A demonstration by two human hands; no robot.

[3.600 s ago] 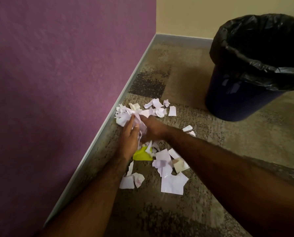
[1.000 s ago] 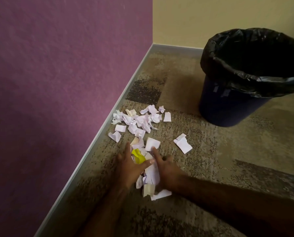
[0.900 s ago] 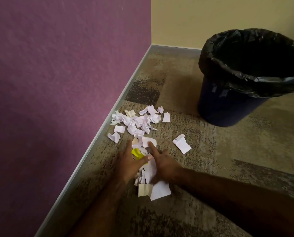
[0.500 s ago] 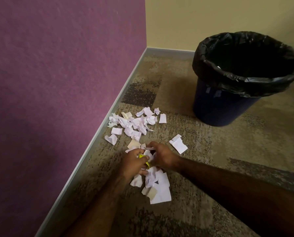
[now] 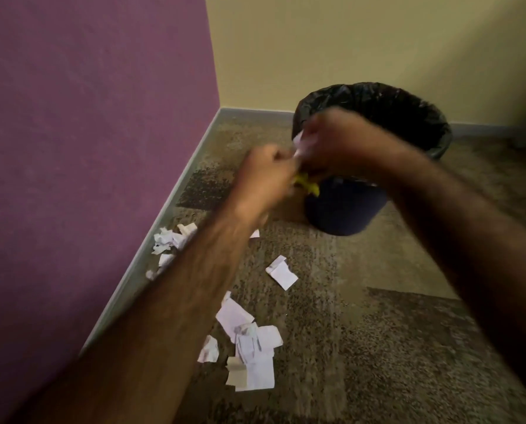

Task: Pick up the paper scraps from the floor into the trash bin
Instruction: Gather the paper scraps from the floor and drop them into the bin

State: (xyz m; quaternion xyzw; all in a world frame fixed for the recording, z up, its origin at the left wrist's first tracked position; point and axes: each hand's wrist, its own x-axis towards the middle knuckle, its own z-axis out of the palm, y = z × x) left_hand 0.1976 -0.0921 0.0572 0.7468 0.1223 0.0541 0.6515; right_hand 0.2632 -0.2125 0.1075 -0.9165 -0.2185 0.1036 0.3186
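Note:
My left hand (image 5: 264, 175) and my right hand (image 5: 332, 142) are raised together, blurred, at the near left rim of the trash bin (image 5: 417, 117), a dark blue bin lined with a black bag. Between them they clasp a bunch of paper scraps: a white bit (image 5: 298, 142) shows at the top and a yellow bit (image 5: 309, 185) hangs below. More white scraps lie on the carpet: a pile (image 5: 249, 347) near me, one folded piece (image 5: 281, 272) in the middle, and a cluster (image 5: 171, 240) by the wall, partly hidden behind my left forearm.
A purple wall (image 5: 87, 148) with a grey baseboard runs along the left. A yellow wall (image 5: 347, 41) closes the back, forming a corner behind the bin. Patterned brown carpet (image 5: 393, 332) covers the floor to the right.
Both hands have lifted off the floor with a handful of scraps, yellow piece included, and moved up and right to the bin's rim. The view has tilted upward.

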